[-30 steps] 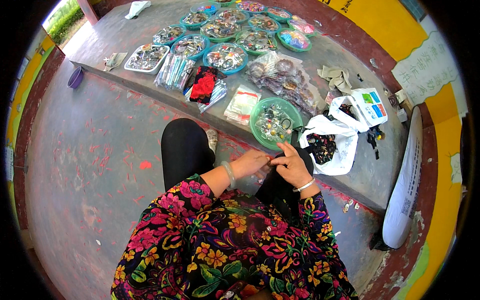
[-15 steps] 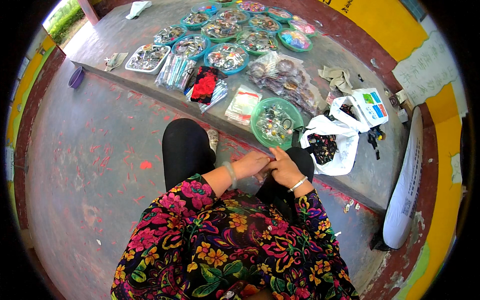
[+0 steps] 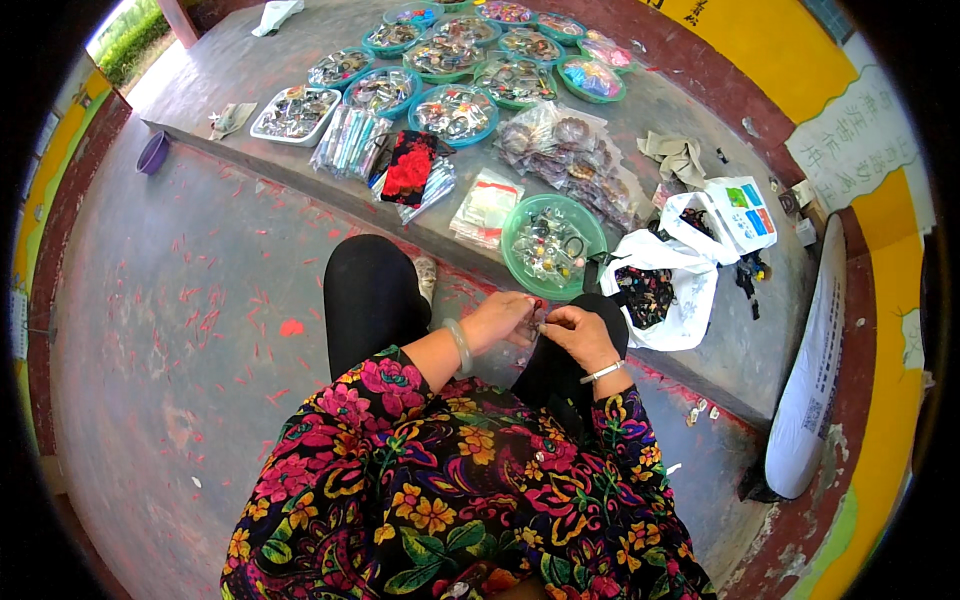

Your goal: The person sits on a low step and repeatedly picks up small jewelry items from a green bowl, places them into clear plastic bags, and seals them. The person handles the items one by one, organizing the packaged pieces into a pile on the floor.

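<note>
My left hand (image 3: pixel 500 321) is closed above my lap, fingers bent around something small that I cannot make out; a bit of dark red shows at its fingertips. Close beside it, my right hand (image 3: pixel 584 338) pinches with thumb and forefinger, and what lies between them is too small to name. Just beyond the hands, a green basket (image 3: pixel 516 265) holds small clear packets with dark rings and coloured beads. A white plastic bag (image 3: pixel 690 325) full of dark bands stands open to the right of my right hand.
Several round baskets (image 3: pixel 489 128) of packets crowd the raised ledge. Nearer lie clear bags (image 3: pixel 487 208), a red-and-black cloth (image 3: pixel 408 170) and packets with brown rings (image 3: pixel 580 160). A second white bag (image 3: pixel 748 215) is at right; a purple basin (image 3: pixel 153 153) sits far left.
My right hand has drawn slightly right and down, away from my left hand. Its extended fingers have curled into a pinch, and a gap now shows between the hands.
</note>
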Available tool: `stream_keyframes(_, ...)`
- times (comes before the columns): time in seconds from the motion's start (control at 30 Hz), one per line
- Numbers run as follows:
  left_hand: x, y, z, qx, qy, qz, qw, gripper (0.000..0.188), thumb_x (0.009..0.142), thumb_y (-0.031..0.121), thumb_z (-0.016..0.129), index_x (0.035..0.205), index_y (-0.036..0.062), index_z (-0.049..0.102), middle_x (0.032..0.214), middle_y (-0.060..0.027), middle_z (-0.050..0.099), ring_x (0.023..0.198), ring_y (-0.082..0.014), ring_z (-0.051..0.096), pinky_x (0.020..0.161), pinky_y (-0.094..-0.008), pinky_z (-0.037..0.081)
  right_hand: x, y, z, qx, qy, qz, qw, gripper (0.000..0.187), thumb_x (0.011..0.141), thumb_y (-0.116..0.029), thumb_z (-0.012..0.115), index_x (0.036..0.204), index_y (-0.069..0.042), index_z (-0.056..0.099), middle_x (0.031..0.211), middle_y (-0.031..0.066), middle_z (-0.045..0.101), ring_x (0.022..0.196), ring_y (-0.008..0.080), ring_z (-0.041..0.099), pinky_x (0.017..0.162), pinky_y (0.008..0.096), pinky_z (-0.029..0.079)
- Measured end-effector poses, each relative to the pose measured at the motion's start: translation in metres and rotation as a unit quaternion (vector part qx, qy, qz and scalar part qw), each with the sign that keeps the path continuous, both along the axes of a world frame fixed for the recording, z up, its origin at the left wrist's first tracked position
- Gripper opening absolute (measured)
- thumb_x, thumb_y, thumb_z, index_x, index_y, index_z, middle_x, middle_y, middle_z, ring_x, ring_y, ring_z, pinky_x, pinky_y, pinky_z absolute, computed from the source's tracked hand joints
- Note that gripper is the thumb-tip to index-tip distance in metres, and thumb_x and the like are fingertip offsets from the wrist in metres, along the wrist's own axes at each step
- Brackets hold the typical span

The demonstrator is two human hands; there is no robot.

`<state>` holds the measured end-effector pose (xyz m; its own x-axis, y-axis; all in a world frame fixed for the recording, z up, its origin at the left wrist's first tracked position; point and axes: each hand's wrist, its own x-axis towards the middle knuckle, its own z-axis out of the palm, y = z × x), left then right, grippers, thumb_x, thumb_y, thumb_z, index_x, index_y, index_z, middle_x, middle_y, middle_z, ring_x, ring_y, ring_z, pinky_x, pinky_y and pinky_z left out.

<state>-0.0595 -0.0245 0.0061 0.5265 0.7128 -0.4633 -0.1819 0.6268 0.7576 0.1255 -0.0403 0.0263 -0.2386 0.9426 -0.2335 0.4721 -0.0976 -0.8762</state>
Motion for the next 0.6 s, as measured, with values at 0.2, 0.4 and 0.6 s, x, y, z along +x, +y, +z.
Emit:
stream_keyframes(0.2, -0.001, -0.002, 0.003, 0.007, -0.056, -0.003, 0.998, 0.033, 0.091, 0.026, 0.046, 0.116, 0.0043, 0.048, 0.100, -0.0027, 0.056, 0.078, -0.0092, 0.055, 0.060, -0.0227, 0.051, -0.007, -0.001, 0.002, -0.028, -0.004, -0.021, 0.999, 0.017, 0.071, -0.017, 0.067, 0.078, -0.001, 0.065, 0.065, 0.0046, 0.061, 0.060, 0.0096, 0.055, 0.058, 0.0247, 0.044)
stream_keyframes(0.4, -0.003, -0.003, 0.025, 0.074, -0.018, -0.046, 0.996, 0.034, 0.084, 0.022, 0.057, 0.114, 0.0070, 0.051, 0.096, 0.0013, 0.057, 0.078, -0.0060, 0.054, 0.055, -0.0199, 0.045, -0.001, 0.001, -0.008, -0.071, 0.120, -0.147, 0.979, 0.016, 0.075, -0.015, 0.065, 0.080, 0.000, 0.066, 0.067, -0.0008, 0.061, 0.058, 0.0045, 0.051, 0.051, 0.0197, 0.039)
stream_keyframes(0.6, -0.003, -0.002, 0.012, 0.027, 0.020, -0.039, 0.999, 0.021, 0.083, 0.018, 0.058, 0.101, 0.0076, 0.057, 0.092, 0.0001, 0.060, 0.080, -0.0077, 0.056, 0.052, -0.0196, 0.044, -0.005, -0.001, -0.006, -0.074, 0.161, -0.172, 0.969, 0.015, 0.076, -0.014, 0.066, 0.082, -0.001, 0.066, 0.068, -0.0017, 0.060, 0.058, 0.0041, 0.051, 0.050, 0.0179, 0.038)
